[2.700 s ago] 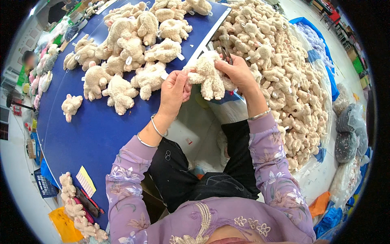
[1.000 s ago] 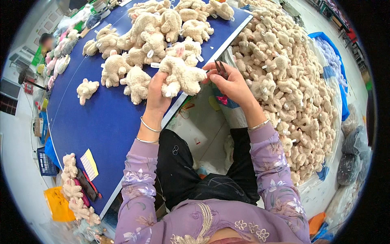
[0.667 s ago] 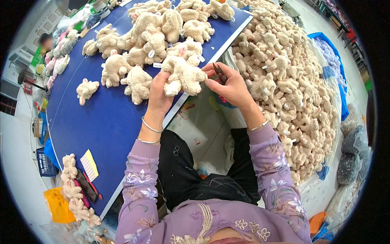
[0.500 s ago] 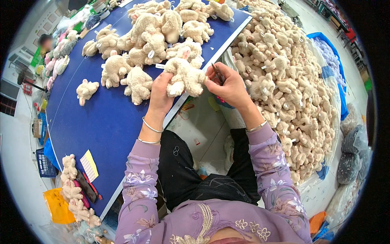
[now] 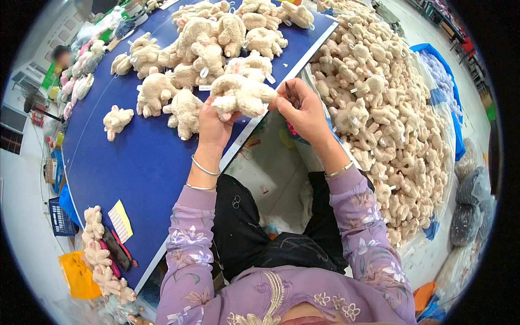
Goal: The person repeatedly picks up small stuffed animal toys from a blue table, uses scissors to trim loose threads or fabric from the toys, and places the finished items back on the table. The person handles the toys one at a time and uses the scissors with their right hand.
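A cream plush toy (image 5: 244, 96) is held up over the edge of the blue table. My left hand (image 5: 214, 122) is closed on its left part and underside. At the toy's right end, the fingertips of my right hand (image 5: 303, 108) pinch a small bit of it. Tucked in that same hand is a pair of small dark thread snips (image 5: 293, 93), blades pointing up; their handles are mostly hidden by the fingers. A white tag (image 5: 205, 88) shows beside the toy, above my left hand. Several similar plush toys (image 5: 197, 40) lie heaped just beyond.
A large pile of cream plush toys (image 5: 379, 119) rises on my right. The blue table (image 5: 124, 173) spreads to my left, with one toy (image 5: 117, 122) lying apart. Near its lower corner are a yellow label sheet (image 5: 120, 221), a dark phone (image 5: 116, 250) and a red pen (image 5: 127, 252).
The toy has turned in my hands and now lies more sideways, its right end raised. Both hands have shifted slightly, and the snips have tilted in my right hand.
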Action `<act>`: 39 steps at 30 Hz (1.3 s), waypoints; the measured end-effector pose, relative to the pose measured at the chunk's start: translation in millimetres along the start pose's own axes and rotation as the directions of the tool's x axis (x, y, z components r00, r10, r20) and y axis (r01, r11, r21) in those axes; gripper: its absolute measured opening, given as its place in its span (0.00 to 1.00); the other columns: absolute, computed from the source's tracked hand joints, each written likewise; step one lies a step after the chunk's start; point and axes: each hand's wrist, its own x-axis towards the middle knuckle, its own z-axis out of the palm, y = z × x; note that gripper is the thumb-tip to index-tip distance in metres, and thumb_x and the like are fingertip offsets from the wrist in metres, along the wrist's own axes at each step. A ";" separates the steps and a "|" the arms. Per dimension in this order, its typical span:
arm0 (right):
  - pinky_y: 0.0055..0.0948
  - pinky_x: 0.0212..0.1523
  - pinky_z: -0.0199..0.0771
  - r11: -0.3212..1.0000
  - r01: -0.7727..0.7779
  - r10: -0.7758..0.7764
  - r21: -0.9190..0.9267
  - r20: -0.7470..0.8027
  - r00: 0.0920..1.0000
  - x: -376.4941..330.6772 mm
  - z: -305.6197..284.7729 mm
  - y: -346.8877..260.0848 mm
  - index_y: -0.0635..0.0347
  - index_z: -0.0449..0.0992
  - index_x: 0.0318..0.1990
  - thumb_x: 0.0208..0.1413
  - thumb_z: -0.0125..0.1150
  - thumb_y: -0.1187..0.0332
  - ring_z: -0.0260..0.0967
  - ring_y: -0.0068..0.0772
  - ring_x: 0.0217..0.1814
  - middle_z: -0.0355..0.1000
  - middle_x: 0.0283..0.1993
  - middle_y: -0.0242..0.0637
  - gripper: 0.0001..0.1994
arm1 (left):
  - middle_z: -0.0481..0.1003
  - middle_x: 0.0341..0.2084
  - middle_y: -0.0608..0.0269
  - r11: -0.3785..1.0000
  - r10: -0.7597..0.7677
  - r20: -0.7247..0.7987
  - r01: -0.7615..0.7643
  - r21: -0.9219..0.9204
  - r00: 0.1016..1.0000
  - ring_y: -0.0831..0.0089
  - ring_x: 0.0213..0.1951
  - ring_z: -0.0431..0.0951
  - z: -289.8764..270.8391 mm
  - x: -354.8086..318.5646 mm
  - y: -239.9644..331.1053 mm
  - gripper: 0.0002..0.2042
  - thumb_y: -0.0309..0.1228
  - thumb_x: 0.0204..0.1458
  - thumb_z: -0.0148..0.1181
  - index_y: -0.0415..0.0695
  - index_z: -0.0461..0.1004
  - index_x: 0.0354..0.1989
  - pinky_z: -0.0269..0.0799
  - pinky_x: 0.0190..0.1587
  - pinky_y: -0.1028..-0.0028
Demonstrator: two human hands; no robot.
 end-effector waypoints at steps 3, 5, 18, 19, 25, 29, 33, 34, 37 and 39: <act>0.19 0.32 0.66 0.994 0.087 -0.087 0.058 -0.007 0.996 -8.5 12.5 10.4 0.63 0.64 0.37 0.52 0.60 0.72 0.65 0.13 0.31 0.72 0.31 0.32 0.11 | 0.76 0.38 0.60 1.000 -0.027 0.002 0.027 -0.011 1.000 0.72 0.36 0.80 -10.8 2.8 -2.2 0.15 0.29 0.57 0.45 0.41 0.68 0.51 0.80 0.31 0.74; 0.18 0.27 0.65 0.991 0.090 -0.089 -0.102 0.015 0.996 -16.3 17.9 -0.5 0.63 0.65 0.39 0.50 0.62 0.73 0.65 0.12 0.29 0.73 0.30 0.30 0.12 | 0.76 0.38 0.60 0.999 -0.031 -0.029 0.032 0.008 0.999 0.72 0.36 0.80 -8.9 0.7 -3.9 0.15 0.29 0.57 0.46 0.42 0.68 0.51 0.80 0.31 0.74; 0.21 0.32 0.69 0.972 -0.025 0.077 -0.232 0.218 0.973 -12.7 11.0 -12.7 0.66 0.69 0.30 0.46 0.60 0.73 0.64 0.18 0.28 0.70 0.25 0.34 0.08 | 0.76 0.40 0.65 0.995 0.100 0.010 -0.100 0.025 0.995 0.78 0.38 0.77 4.3 1.1 4.9 0.13 0.35 0.61 0.51 0.41 0.71 0.49 0.74 0.37 0.78; 0.22 0.33 0.68 0.980 0.018 0.031 -0.197 0.239 0.971 -10.2 6.4 -7.5 0.66 0.69 0.31 0.46 0.61 0.72 0.65 0.18 0.30 0.69 0.25 0.33 0.08 | 0.76 0.40 0.65 0.995 0.093 0.029 -0.094 0.018 0.995 0.78 0.38 0.77 3.7 0.7 3.6 0.13 0.35 0.61 0.52 0.41 0.71 0.49 0.74 0.38 0.78; 0.17 0.30 0.61 0.984 -0.126 0.124 -0.123 -0.021 0.992 4.7 -25.4 -12.2 0.61 0.74 0.37 0.54 0.61 0.61 0.62 0.14 0.28 0.69 0.28 0.25 0.12 | 0.75 0.46 0.62 0.999 0.031 0.164 -0.037 0.037 0.986 0.73 0.46 0.77 7.0 -0.9 -2.0 0.16 0.33 0.60 0.52 0.41 0.69 0.54 0.74 0.47 0.74; 0.23 0.39 0.68 0.972 -0.213 0.224 -0.103 0.106 0.969 0.1 -20.2 -15.7 0.66 0.71 0.47 0.52 0.64 0.56 0.66 0.19 0.36 0.71 0.37 0.31 0.23 | 0.74 0.47 0.60 0.996 -0.049 0.217 0.032 0.079 0.975 0.73 0.47 0.76 13.5 -5.0 -4.8 0.16 0.34 0.60 0.52 0.39 0.68 0.53 0.73 0.49 0.73; 0.20 0.37 0.67 0.973 -0.200 0.181 0.112 0.161 0.970 -0.9 -10.6 -9.1 0.64 0.73 0.44 0.53 0.65 0.63 0.65 0.15 0.35 0.71 0.36 0.27 0.16 | 0.74 0.46 0.62 0.991 -0.092 0.231 0.066 0.121 0.968 0.77 0.45 0.75 18.9 -8.1 -5.5 0.15 0.33 0.62 0.50 0.38 0.69 0.53 0.72 0.46 0.77; 0.20 0.36 0.67 0.968 -0.210 0.190 0.138 0.146 0.971 -2.2 -9.1 -10.8 0.63 0.73 0.44 0.53 0.65 0.65 0.65 0.15 0.34 0.71 0.36 0.26 0.15 | 0.74 0.46 0.62 0.989 -0.105 0.235 0.078 0.122 0.966 0.77 0.45 0.75 20.0 -8.2 -5.1 0.15 0.34 0.62 0.50 0.38 0.69 0.53 0.72 0.46 0.77; 0.19 0.35 0.67 0.971 -0.186 0.165 0.152 0.143 0.976 -0.2 -12.8 1.9 0.62 0.74 0.41 0.54 0.64 0.67 0.65 0.14 0.33 0.70 0.34 0.25 0.11 | 0.74 0.46 0.61 0.979 -0.132 0.233 0.091 0.180 0.963 0.76 0.46 0.75 14.7 -6.1 -7.9 0.17 0.35 0.62 0.49 0.37 0.68 0.53 0.71 0.48 0.75; 0.18 0.34 0.67 0.972 -0.172 0.152 0.160 0.129 0.980 0.3 -13.6 7.6 0.61 0.74 0.40 0.54 0.63 0.68 0.64 0.12 0.32 0.70 0.32 0.23 0.09 | 0.74 0.46 0.61 0.974 -0.151 0.223 0.105 0.202 0.963 0.76 0.45 0.75 14.7 -6.9 -8.3 0.17 0.36 0.62 0.49 0.36 0.67 0.53 0.71 0.48 0.75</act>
